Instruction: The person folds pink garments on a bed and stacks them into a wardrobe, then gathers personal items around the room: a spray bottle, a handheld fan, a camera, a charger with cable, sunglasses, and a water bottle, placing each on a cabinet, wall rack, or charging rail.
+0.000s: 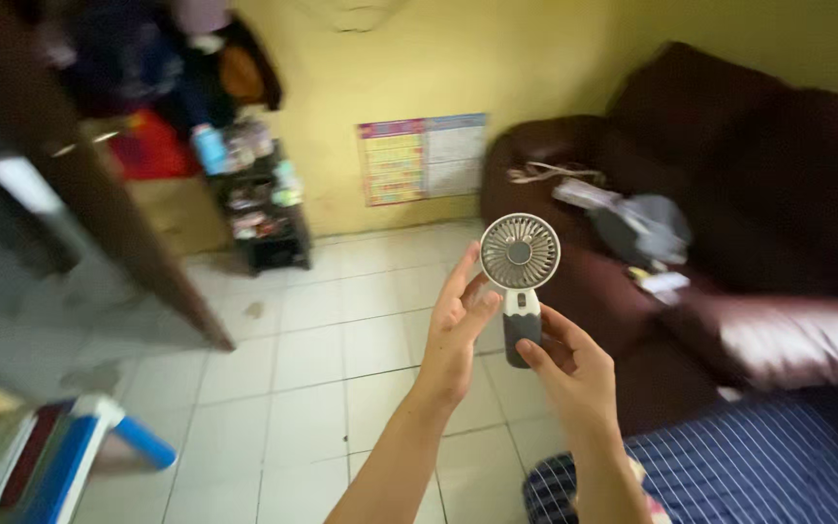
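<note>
Nearest to us in the head view, two bare forearms rise from the bottom edge of the frame, above a dark blue cloth with thin white stripes (758, 456) at the bottom right corner. Our right hand (574, 369) is curled around the dark grey handle of a small white handheld fan with a round grey grille (520, 277), fingers closed on the lower part of the handle, holding it upright. Our left hand (458, 325) is open, fingers straight and pointing up, its fingertips touching the left side of the fan just under the round head; it grips nothing.

We see the fan held in the air over a white tiled floor (312, 359), in front of the left arm of a dark brown leather sofa (729, 194). Grey cloth and small pale items (637, 228) lie on the sofa seat. Against the yellow wall (390, 68) hangs a colourful paper chart (424, 158), low, near the floor. A small black shelf crowded with bottles (264, 204) stands left of it. Blue and white furniture (80, 451) shows at the bottom left corner, blurred.
</note>
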